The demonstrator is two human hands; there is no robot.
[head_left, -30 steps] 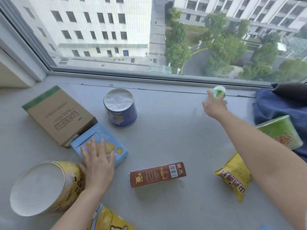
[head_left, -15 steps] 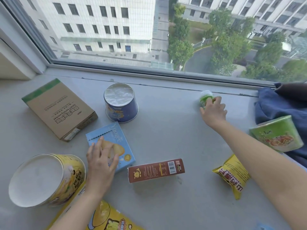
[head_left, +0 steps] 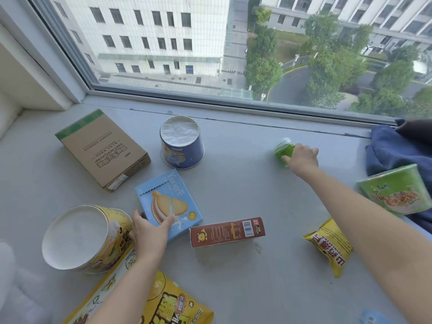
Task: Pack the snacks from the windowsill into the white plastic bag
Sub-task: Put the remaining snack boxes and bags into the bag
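Gripping green jar (head_left: 284,151) in right hand (head_left: 301,157); left hand (head_left: 149,232) pinching blue biscuit box (head_left: 169,204) on windowsill (head_left: 233,183).

- Your left hand (head_left: 149,232) sits between the tub (head_left: 86,239) and the biscuit box (head_left: 169,204).
- Your right hand (head_left: 301,157) reaches the small jar (head_left: 284,152), right of the upturned cup (head_left: 181,146).

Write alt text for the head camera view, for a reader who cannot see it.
A person's right hand grips a small green jar near the window, while the left hand holds a light blue biscuit box on a grey windowsill. Around them lie snack tubs, a brown box, a cardboard box and yellow bags.
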